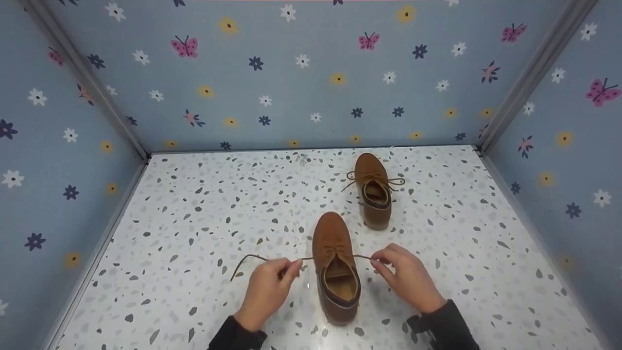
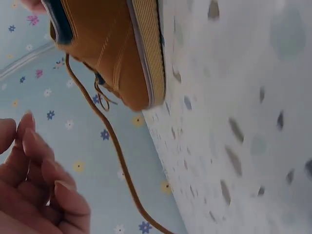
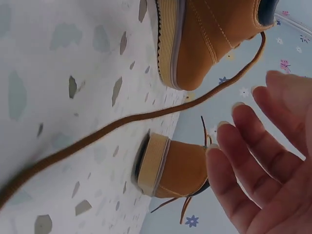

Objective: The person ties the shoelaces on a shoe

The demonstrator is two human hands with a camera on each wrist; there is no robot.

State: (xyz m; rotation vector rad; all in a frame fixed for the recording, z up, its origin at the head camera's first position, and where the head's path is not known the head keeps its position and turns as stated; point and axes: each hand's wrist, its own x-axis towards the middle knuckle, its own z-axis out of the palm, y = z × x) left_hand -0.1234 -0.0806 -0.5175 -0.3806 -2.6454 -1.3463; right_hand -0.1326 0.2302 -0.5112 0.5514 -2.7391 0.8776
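Left hand (image 1: 268,288) and right hand (image 1: 411,281), grips loose and empty, flank the near shoe (image 1: 332,232), laces (image 3: 151,115) splayed to either side, likely so each lies within reach.

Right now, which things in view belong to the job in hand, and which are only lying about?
Belong to the job:
nearer shoe
its untied lace, extending to both sides
left hand and right hand, close to the lace

Just lying about:
farther shoe, already tied, no hand on it
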